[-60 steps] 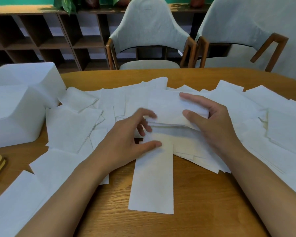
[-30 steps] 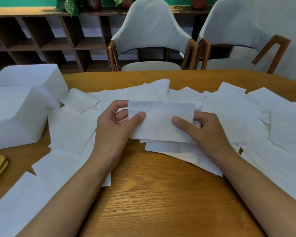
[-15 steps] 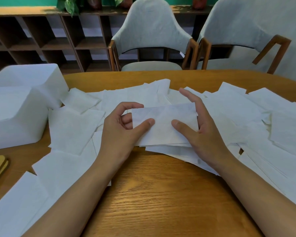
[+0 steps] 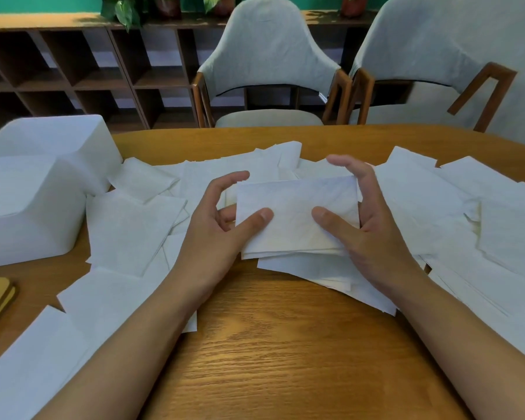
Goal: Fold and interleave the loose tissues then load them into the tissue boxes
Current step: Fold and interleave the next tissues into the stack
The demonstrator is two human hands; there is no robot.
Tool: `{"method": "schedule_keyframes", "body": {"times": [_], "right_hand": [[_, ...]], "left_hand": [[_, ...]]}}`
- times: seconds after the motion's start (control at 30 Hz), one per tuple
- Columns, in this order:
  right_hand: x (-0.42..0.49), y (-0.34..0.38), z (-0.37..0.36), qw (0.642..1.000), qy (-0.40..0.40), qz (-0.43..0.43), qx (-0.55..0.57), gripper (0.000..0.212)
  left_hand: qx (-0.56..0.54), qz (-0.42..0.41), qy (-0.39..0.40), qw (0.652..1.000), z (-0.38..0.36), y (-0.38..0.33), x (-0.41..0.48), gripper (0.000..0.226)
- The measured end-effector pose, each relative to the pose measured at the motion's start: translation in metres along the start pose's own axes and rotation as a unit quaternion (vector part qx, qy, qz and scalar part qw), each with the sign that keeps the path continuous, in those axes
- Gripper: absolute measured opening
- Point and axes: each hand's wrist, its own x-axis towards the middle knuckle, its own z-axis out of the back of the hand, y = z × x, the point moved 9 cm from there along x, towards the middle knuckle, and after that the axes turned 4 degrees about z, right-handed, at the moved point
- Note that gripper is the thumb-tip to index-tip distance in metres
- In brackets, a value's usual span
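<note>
The folded tissues [image 4: 296, 204] sit between the left hand [image 4: 219, 234] and right hand [image 4: 376, 234], which pinch their ends, thumbs on top.

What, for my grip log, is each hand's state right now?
Left hand: holds the folded tissue stack, thumb on top.
Right hand: holds its other end.

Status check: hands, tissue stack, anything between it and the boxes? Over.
Grip: left hand and right hand on the folded tissue stack, thumbs on top. Stack not yet boxed. Only loose tissues between it and the tissue boxes at left.
</note>
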Motion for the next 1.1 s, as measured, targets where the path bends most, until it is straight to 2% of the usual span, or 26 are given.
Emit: {"method": "schedule_keyframes", "body": {"times": [0.07,0.13,0.33,0.37,0.43,0.5,0.57,0.63,0.77,0.83,0.93,1.0,1.1], "right_hand": [[0.0,-0.002,-0.004,0.998,0.058,-0.017,-0.017,0.036],[-0.001,-0.005,-0.003,0.996,0.084,-0.027,-0.032,0.026],[0.0,-0.011,0.002,0.994,0.079,-0.043,-0.054,0.03],[0.001,-0.012,0.006,0.995,0.064,-0.048,-0.059,0.03],[0.004,-0.014,0.019,0.996,0.012,-0.054,-0.073,0.03],[0.006,-0.017,0.033,0.994,-0.039,-0.059,-0.081,0.03],[0.006,-0.023,0.039,0.992,-0.067,-0.067,-0.079,0.031],[0.005,-0.028,0.04,0.991,-0.073,-0.072,-0.081,0.031],[0.004,-0.031,0.038,0.991,-0.075,-0.076,-0.081,0.03],[0.004,-0.03,0.035,0.991,-0.069,-0.076,-0.083,0.031],[0.003,-0.028,0.032,0.992,-0.062,-0.075,-0.076,0.033],[0.003,-0.028,0.032,0.992,-0.061,-0.074,-0.077,0.033],[0.003,-0.028,0.031,0.993,-0.06,-0.07,-0.078,0.032]], "left_hand": [[0.024,-0.033,-0.009,0.999,0.001,-0.007,-0.002,0.057],[0.037,-0.058,-0.012,0.998,-0.001,-0.008,-0.003,0.061],[0.024,-0.053,-0.031,0.998,-0.002,0.001,-0.001,0.062],[0.035,-0.059,-0.046,0.997,0.0,0.001,0.0,0.062],[0.113,-0.121,-0.059,0.984,0.003,-0.005,-0.001,0.06],[0.241,-0.197,0.009,0.95,-0.01,-0.009,-0.005,0.051],[0.336,-0.216,0.131,0.908,-0.03,0.001,-0.009,0.039],[0.375,-0.225,0.185,0.88,-0.037,0.011,-0.009,0.032],[0.416,-0.27,0.168,0.852,-0.035,0.008,-0.009,0.027],[0.438,-0.267,0.171,0.841,-0.033,0.009,-0.009,0.036],[0.446,-0.233,0.191,0.843,-0.028,0.012,-0.006,0.05],[0.45,-0.244,0.181,0.84,-0.027,0.009,-0.004,0.045],[0.441,-0.281,0.147,0.84,-0.027,0.005,-0.006,0.027]]}}
